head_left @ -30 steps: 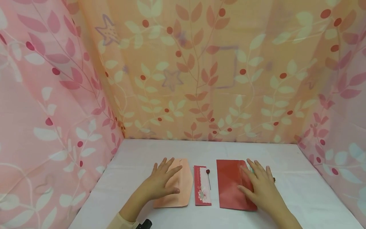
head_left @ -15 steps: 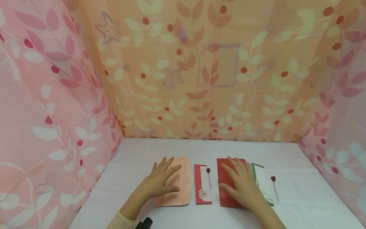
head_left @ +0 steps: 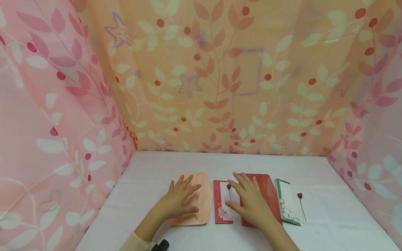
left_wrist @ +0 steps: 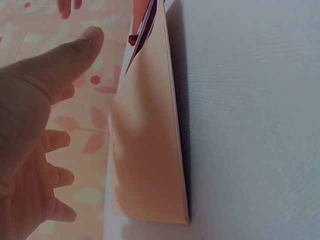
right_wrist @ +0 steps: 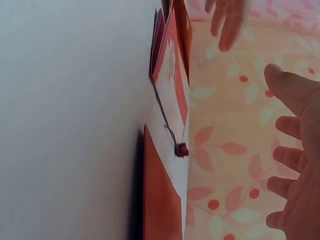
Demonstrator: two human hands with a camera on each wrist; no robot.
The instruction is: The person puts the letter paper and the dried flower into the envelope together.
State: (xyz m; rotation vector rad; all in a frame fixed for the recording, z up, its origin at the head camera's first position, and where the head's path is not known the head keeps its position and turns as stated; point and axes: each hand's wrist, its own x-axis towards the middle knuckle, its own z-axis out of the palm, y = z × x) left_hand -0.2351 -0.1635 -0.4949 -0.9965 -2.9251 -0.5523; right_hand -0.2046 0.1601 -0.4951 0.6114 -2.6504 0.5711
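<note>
My left hand [head_left: 179,200], fingers spread, hovers over the peach envelope [head_left: 204,211]; the left wrist view shows a gap between that hand and the envelope [left_wrist: 150,145]. Above the left part of the red envelope [head_left: 270,195] is my right hand [head_left: 251,204], also spread and holding nothing. Its thumb tip overlaps the edge of a folded pink-and-red card [head_left: 217,202] in the head view. A dried rose [head_left: 229,187] with a thin stem lies by that card; the right wrist view shows the rose [right_wrist: 181,149] between card and red envelope [right_wrist: 160,200].
Right of the red envelope lies a folded green-bordered card [head_left: 287,204], with a second dried rose [head_left: 300,196] beyond it. Everything lies on a white-covered table [head_left: 339,209]. Leaf-patterned curtains [head_left: 216,76] stand around the back and sides.
My right hand has moved left, from the red envelope's right edge to its left part, uncovering the green-bordered card and second rose. My left hand stays nearly still over the peach envelope.
</note>
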